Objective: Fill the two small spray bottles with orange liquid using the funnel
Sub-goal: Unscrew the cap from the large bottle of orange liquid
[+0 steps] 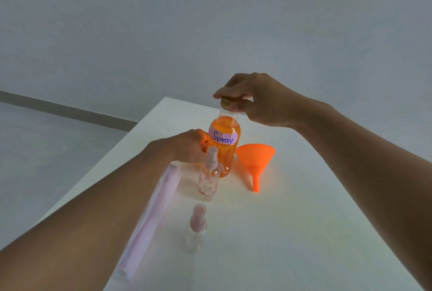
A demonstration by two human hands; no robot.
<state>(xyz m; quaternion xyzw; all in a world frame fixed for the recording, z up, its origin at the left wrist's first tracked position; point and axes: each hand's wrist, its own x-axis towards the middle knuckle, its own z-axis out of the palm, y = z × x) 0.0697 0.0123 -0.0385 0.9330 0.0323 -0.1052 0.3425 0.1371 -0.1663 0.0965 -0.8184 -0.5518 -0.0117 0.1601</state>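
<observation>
A clear bottle of orange liquid (pixel 224 143) labelled "Spray" stands upright on the white table (pixel 292 220). My left hand (pixel 187 144) grips its body from the left. My right hand (pixel 252 98) is closed over its gold cap (pixel 226 102). An orange funnel (pixel 255 158) lies on its side just right of the bottle, spout toward me. Two small clear spray bottles with pink tops stand in front: one with a pink pattern (pixel 208 177) close to the big bottle, a plain one (pixel 197 228) nearer me. Both look empty.
A long pale pink packet (pixel 152 216) lies along the table's left edge under my left forearm. The table's left edge drops to a grey floor (pixel 46 150). A plain wall (pixel 210 22) rises behind the table's far edge.
</observation>
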